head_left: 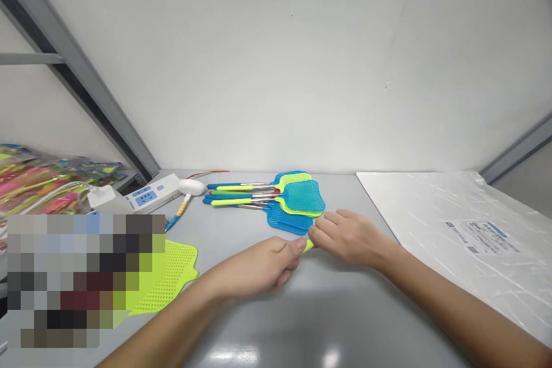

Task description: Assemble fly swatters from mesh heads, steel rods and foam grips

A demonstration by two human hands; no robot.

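Note:
My left hand (pixel 271 264) is closed around the yellow-green handle (pixel 309 245) of a fly swatter, only a short piece of which shows between my hands. Gripping the handle's other end is my right hand (pixel 345 237), its fingers curled over. To the left lies a yellow-green perforated swatter head (pixel 175 273), its neck pointing toward my left forearm; the forearm hides whether it joins the handle. Just beyond my hands, a pile of blue and yellow-green fly swatters (pixel 302 195) rests on the grey table (pixel 276 333), with metal shafts and handles to the left.
A white power strip (pixel 157 192) with a plugged-in adapter (pixel 107 200) and a cable stands at the back left. Colourful plastic-wrapped items (pixel 56 184) lie farther left. White wrapped sheet material (pixel 431 213) with a label covers the right side. A pixelated patch hides the lower left.

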